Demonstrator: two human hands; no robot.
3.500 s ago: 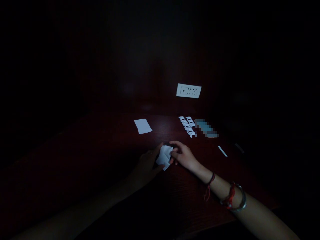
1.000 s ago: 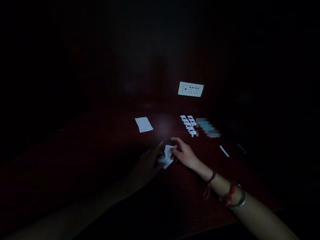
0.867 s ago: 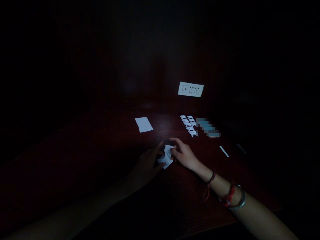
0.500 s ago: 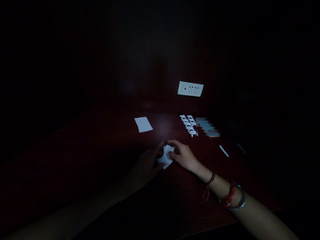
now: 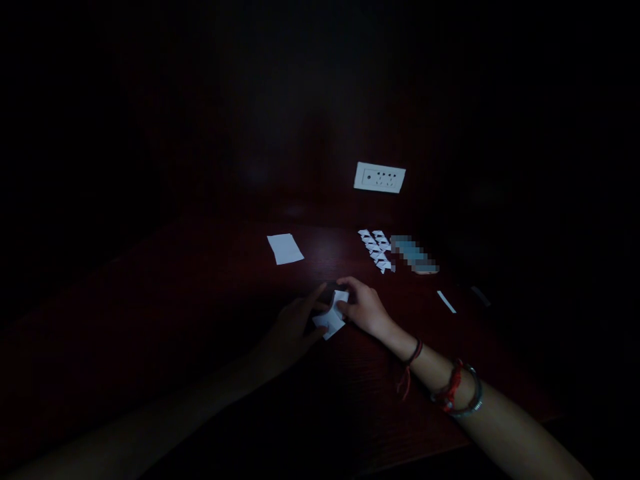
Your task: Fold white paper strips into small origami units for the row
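A small white sheet of paper point(image 5: 332, 319), bent along its middle, is held between my two hands just above or on the dark red table. My left hand point(image 5: 300, 323), in deep shadow, grips the paper's left side, thumb at the lower edge and forefinger reaching up past it. My right hand point(image 5: 367, 308) has its thumb on the paper's right side, with the forefinger curved over the far corner. Behind them lie a flat stack of white paper point(image 5: 285, 249) and, to its right, several small folded paper pieces point(image 5: 376, 249) in two rows.
Beside the folded pieces lies a phone point(image 5: 415, 255), its screen blurred out. Nearer on the right are a thin white paper strip point(image 5: 447, 302) and a dimmer strip point(image 5: 481, 296). A white wall socket point(image 5: 380, 177) sits behind the table point(image 5: 210, 267). The surroundings are very dark.
The paper has bent more, its top and left edges curving inward. My right forefinger has lifted slightly off the far corner, and my right wrist has shifted a little left.
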